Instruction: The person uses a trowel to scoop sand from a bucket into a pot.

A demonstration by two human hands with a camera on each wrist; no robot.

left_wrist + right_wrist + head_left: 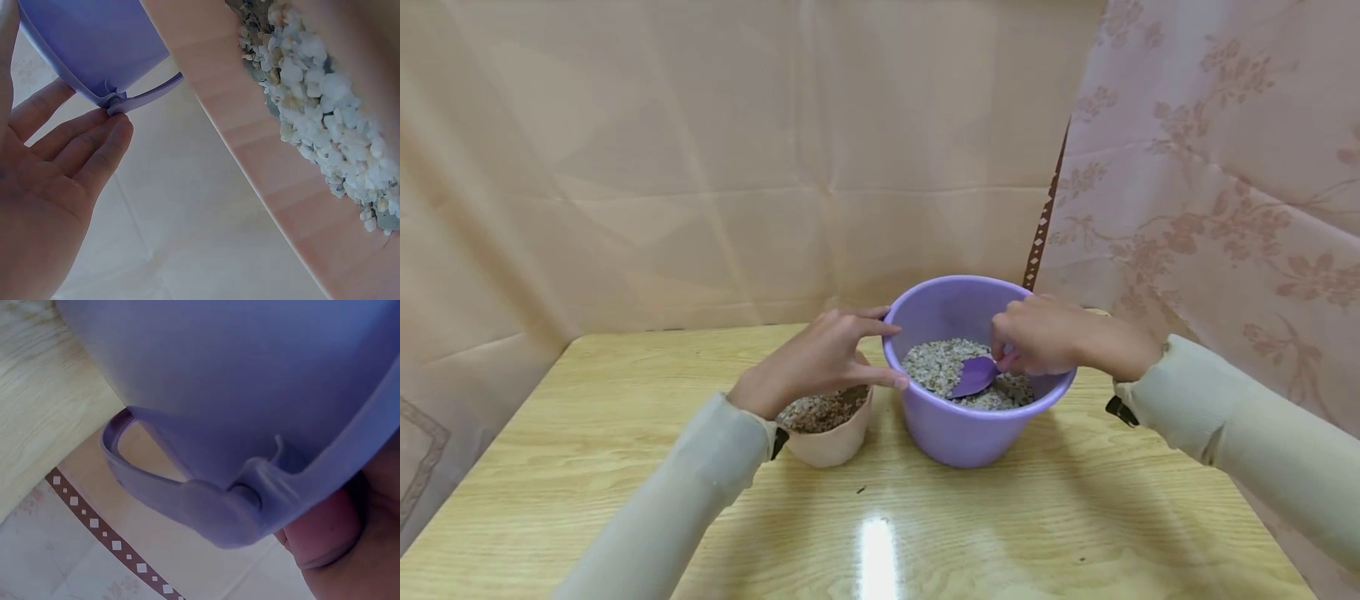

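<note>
A purple bucket [966,433] stands on the table, part filled with pale gravel [936,367]. My right hand [1045,333] reaches over its right rim and grips a small purple scoop [975,377]. The scoop's blade lies against the gravel; in the right wrist view its pink handle [325,528] shows beside the rim. My left hand [820,354] holds the bucket's left rim, thumb at the front and fingers further back. In the left wrist view, fingertips [122,128] touch the rim by the handle joint. Beneath this hand stands a peach-coloured pot [831,446] of small stones [325,94].
Both containers stand side by side on a wood-grain table [625,433]. A small dark bit [861,490] lies in front of them. A beige curtain [700,167] hangs behind, and a flower-patterned cloth [1225,208] hangs at the right.
</note>
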